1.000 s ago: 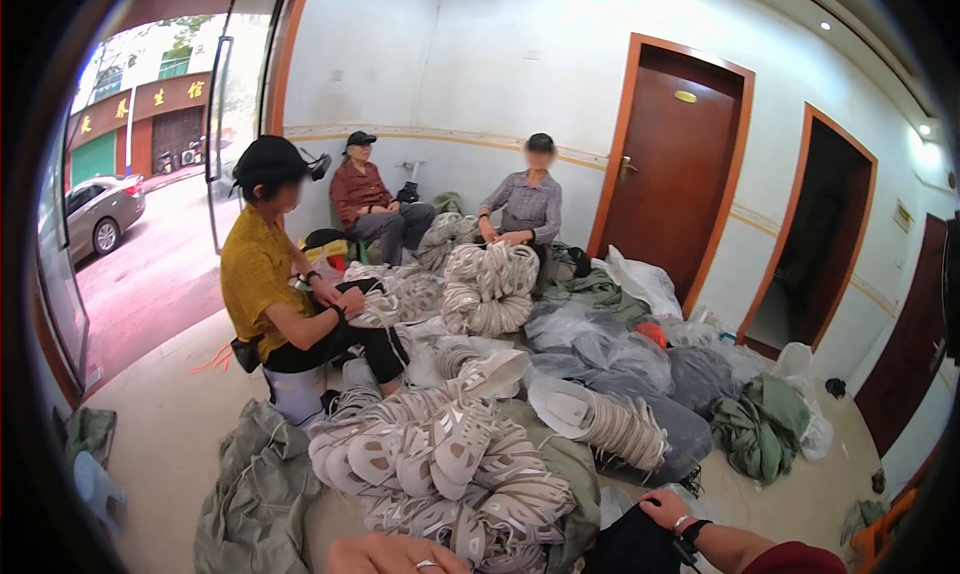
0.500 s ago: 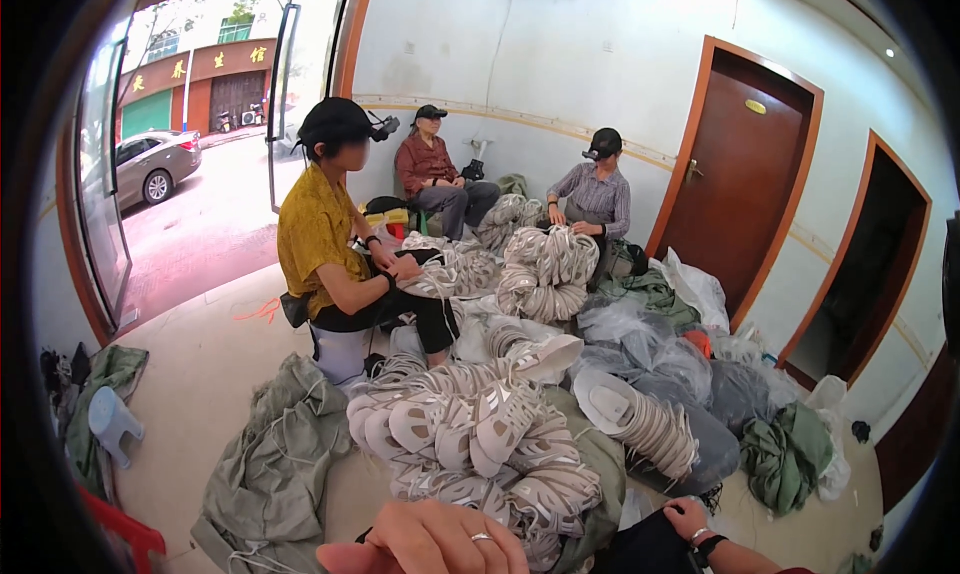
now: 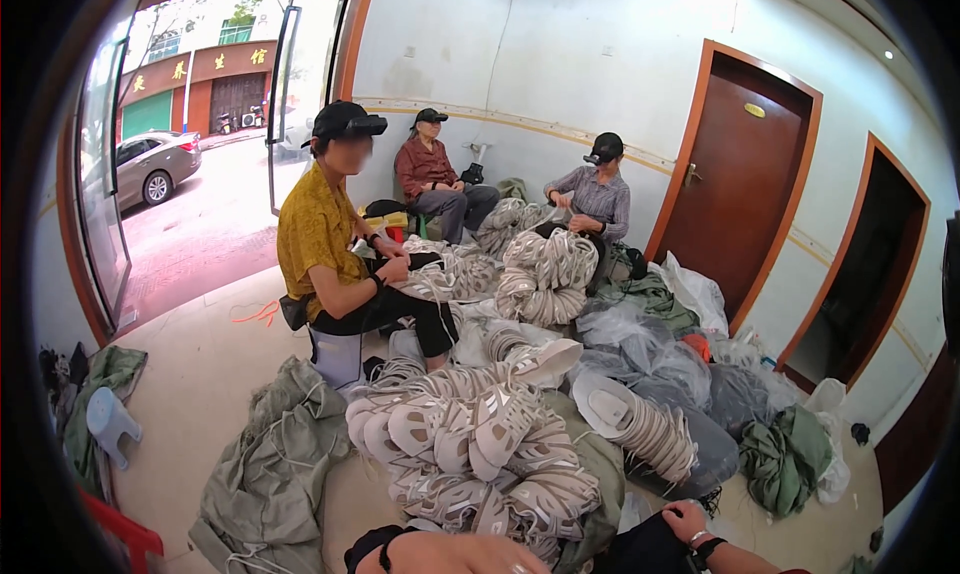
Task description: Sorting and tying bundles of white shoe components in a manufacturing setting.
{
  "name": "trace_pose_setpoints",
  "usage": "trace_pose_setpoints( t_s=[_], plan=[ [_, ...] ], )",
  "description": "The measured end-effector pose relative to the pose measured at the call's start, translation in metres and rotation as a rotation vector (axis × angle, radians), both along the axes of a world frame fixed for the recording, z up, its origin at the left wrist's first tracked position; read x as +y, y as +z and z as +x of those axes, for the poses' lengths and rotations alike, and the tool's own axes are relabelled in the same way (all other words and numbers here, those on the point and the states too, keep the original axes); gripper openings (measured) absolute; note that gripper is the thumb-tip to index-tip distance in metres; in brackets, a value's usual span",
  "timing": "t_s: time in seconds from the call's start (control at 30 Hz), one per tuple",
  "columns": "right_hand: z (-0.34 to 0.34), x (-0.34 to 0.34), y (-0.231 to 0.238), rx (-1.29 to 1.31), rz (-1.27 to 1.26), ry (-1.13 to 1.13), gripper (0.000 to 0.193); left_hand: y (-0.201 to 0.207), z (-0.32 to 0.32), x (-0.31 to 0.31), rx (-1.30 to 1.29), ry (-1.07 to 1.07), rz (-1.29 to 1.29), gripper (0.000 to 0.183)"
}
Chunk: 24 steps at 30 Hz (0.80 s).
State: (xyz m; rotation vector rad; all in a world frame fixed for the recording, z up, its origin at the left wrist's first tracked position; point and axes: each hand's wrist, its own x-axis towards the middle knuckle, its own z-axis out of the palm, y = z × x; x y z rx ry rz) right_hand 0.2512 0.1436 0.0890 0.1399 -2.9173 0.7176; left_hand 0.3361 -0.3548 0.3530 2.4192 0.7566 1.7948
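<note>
My left hand [image 3: 460,553] is low in the middle, a black band at its wrist; its fingers run out of the picture at the lower edge. Just beyond it lies a big heap of beige and white shoe uppers [image 3: 475,429], bundled in rows. My right hand [image 3: 685,521] rests on my black-clothed knee [image 3: 640,546], fingers loosely laid out and nothing held. A bracelet and a black band circle that wrist. To the right of the heap, a nested stack of beige uppers [image 3: 650,429] lies on a dark grey bag.
A person in yellow [image 3: 320,224] sits at left; two more people [image 3: 435,174] [image 3: 595,199] sit at the back by further bundles of uppers [image 3: 545,279]. Grey-green sacks [image 3: 270,464], clear plastic bags [image 3: 640,329], a blue stool [image 3: 113,424] and a red stool [image 3: 125,529] stand about.
My left hand has dropped lower and turned, so its ring and fingers have mostly left view. The person in yellow has raised their head. My right hand stays put.
</note>
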Motion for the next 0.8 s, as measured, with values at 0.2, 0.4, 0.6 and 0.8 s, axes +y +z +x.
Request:
trace_pose_setpoints(
  t_s=[0.2,0.4,0.6,0.8],
  plan=[
    [0.001,0.002,-0.001,0.018,0.001,0.012,0.027,-0.021,0.027,0.056,0.196,0.025,-0.279,0.036],
    [-0.007,0.013,-0.016,-0.085,-0.388,-0.135,0.024,-0.035,0.023,0.059,0.081,0.065,-0.329,0.037],
    [0.023,0.157,-0.097,-0.618,0.420,0.058,0.037,-0.028,0.033,0.046,0.161,0.054,-0.303,0.037],
    [0.030,0.128,-0.063,-0.590,0.420,0.071,0.039,-0.036,0.036,0.034,0.178,0.060,-0.275,0.038]
  ],
)
